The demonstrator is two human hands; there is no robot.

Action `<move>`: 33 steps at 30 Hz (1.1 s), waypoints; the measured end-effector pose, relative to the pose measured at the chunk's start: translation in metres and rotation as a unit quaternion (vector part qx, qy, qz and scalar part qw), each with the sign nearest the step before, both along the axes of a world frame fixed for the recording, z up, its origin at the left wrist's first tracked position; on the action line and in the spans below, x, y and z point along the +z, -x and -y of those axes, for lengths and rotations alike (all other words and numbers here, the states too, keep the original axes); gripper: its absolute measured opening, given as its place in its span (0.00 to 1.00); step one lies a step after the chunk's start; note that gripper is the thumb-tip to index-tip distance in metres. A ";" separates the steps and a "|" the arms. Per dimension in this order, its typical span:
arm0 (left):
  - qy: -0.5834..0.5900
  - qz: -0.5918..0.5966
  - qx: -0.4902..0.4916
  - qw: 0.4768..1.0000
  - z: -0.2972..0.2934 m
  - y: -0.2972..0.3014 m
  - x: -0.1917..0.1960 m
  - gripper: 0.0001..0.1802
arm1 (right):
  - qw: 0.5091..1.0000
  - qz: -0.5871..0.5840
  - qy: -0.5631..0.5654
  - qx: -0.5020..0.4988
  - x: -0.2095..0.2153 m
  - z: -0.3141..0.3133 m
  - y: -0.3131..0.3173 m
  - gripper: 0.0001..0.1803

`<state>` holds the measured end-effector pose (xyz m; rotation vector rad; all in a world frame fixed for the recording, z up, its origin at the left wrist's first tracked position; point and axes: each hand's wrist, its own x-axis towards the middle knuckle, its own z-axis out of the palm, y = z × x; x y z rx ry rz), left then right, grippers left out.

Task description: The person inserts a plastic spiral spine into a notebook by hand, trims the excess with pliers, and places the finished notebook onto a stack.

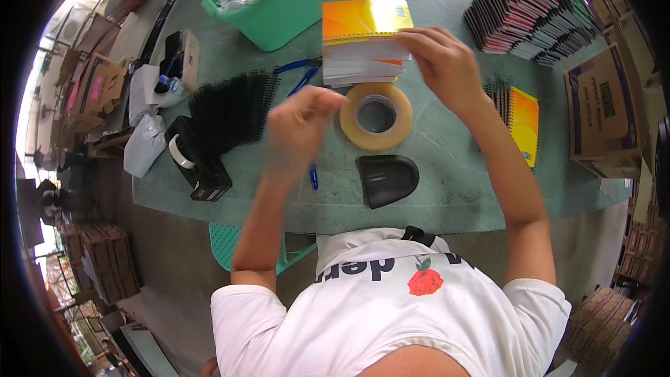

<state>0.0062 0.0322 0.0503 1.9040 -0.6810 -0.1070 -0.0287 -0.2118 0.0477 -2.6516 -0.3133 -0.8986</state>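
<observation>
- While your left hand (300, 129) hangs blurred above the surface (447, 195), fingers curled together, I cannot tell whether it pinches anything; nothing clearly shows in it.
- Nearest you on the surface: black dome-shaped piece (387, 179), and a blue pen (314, 176) partly under your left hand.
- Just beyond, a roll of clear tape (376, 116) lies flat, touching or nearly touching the front of the pad stack.
- Your right hand (443, 63) is clamped on the right front edge of the stack of loose notebook pages (363, 52), fingers over the top sheets; the yellow-orange cover (364, 19) lies on top.
- Left of the stack: pile of black spiral coils (234, 105), blue pliers (296, 73), black tape dispenser (195, 160).
- Right: one bound yellow notebook (522, 122); farther back, fanned rows of finished notebooks (537, 7); green bin (279, 0) at the far edge.
- Risk, my judgement: stack is held on one side only, so the sheets may fan or slip out of line if you lift or tilt it.
- Risk: the tape roll sits close enough that a shifted stack could catch on it.
- Risk: a sweeping left hand could knock the pen off the near edge.
</observation>
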 end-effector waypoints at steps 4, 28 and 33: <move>-0.397 0.112 0.181 0.893 -0.088 -0.067 -0.115 0.23 | 0.993 -0.021 0.107 0.052 0.000 -0.044 -0.070 0.18; -0.155 0.091 0.227 0.957 -0.089 -0.061 -0.060 0.10 | 0.934 -0.256 0.226 0.109 0.029 -0.040 -0.099 0.26; 0.011 -0.041 0.236 0.971 -0.079 -0.058 -0.028 0.11 | 0.920 -0.317 0.212 0.087 0.043 -0.046 -0.102 0.22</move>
